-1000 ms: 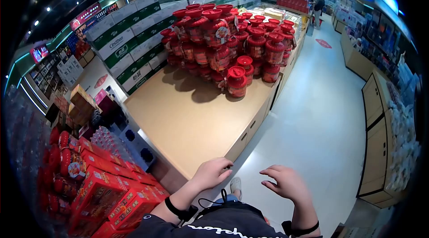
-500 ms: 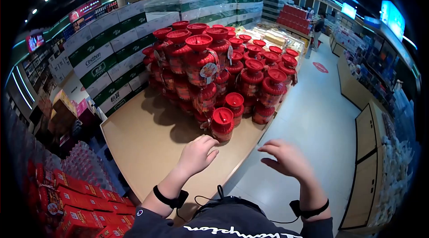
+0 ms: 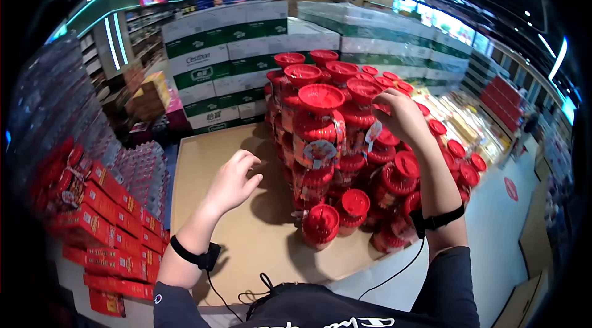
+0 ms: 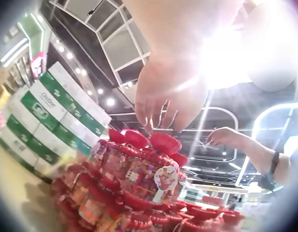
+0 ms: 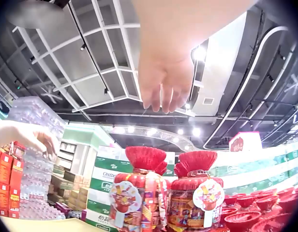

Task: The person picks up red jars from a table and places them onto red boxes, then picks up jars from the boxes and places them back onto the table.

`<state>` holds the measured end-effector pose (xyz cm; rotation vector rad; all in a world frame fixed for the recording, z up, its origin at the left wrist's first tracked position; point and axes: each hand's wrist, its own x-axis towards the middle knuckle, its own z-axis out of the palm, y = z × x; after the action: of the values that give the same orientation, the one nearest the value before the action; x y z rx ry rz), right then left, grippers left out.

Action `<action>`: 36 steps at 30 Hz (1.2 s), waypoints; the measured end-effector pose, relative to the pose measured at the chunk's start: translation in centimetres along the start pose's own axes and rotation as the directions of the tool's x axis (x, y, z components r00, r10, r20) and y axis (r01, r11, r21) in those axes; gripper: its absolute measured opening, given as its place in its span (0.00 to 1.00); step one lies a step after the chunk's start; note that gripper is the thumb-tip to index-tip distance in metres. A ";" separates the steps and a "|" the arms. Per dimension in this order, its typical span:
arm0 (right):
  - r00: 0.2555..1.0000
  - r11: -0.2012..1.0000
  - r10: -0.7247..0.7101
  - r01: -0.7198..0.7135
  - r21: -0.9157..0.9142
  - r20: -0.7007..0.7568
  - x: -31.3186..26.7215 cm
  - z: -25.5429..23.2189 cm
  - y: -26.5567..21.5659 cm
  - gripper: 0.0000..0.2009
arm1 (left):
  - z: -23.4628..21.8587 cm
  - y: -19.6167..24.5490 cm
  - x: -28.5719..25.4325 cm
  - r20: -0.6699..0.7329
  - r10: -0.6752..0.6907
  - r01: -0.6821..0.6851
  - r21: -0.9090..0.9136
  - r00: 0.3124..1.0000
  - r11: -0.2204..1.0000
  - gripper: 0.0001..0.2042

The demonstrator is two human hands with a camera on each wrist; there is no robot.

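Observation:
Red-lidded jars (image 3: 321, 98) stand stacked on a wooden display table (image 3: 203, 174). The left hand (image 3: 233, 181) hangs over the bare part of the table, left of the stack, fingers loosely bent and holding nothing. Over the right part of the stack is the right hand (image 3: 401, 117), empty, with relaxed fingers. In the right wrist view the right hand (image 5: 166, 87) hangs above two jars with round picture tags (image 5: 126, 203); a gap shows between fingers and lids. The left wrist view has the left hand (image 4: 171, 96) above the lids (image 4: 164, 143).
White and green cartons (image 3: 206, 60) form a wall behind the table. Red boxes (image 3: 117, 223) and wrapped bottles (image 3: 145, 171) are stacked at the left. An aisle floor (image 3: 493, 205) runs along the right. Two smaller jars (image 3: 320, 224) stand near the table's front edge.
The view has turned left and come closer to the stack. The right hand has risen from beside the table to over the jars, while the left hand has moved left, away from the front jar.

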<state>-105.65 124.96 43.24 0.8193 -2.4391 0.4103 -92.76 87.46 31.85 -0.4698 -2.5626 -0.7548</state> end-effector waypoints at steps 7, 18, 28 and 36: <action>0.989 0.991 -0.061 0.077 -0.112 0.136 11.8 8.2 13.8 0.17 | 0.3 1.8 12.6 -0.162 -0.015 0.018 0.016 0.987 1.000 0.11; 0.988 0.974 -0.137 0.148 -0.169 0.070 10.3 10.5 15.7 0.11 | 9.7 4.9 26.0 0.038 -0.294 0.271 0.297 0.955 0.916 0.21; 0.974 0.959 -0.197 0.215 0.182 -0.114 1.1 -4.2 12.0 0.08 | 8.7 6.5 26.0 -0.056 -0.293 0.296 0.304 0.954 0.905 0.10; 0.947 0.813 -0.318 0.251 0.525 0.039 -0.1 -3.9 8.3 0.13 | -4.5 13.4 5.8 -0.380 -0.287 0.318 0.018 0.879 0.948 0.13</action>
<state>-109.36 133.09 45.41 1.4567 -2.2816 0.9431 -90.61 96.65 43.78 0.1049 -2.3128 -0.7570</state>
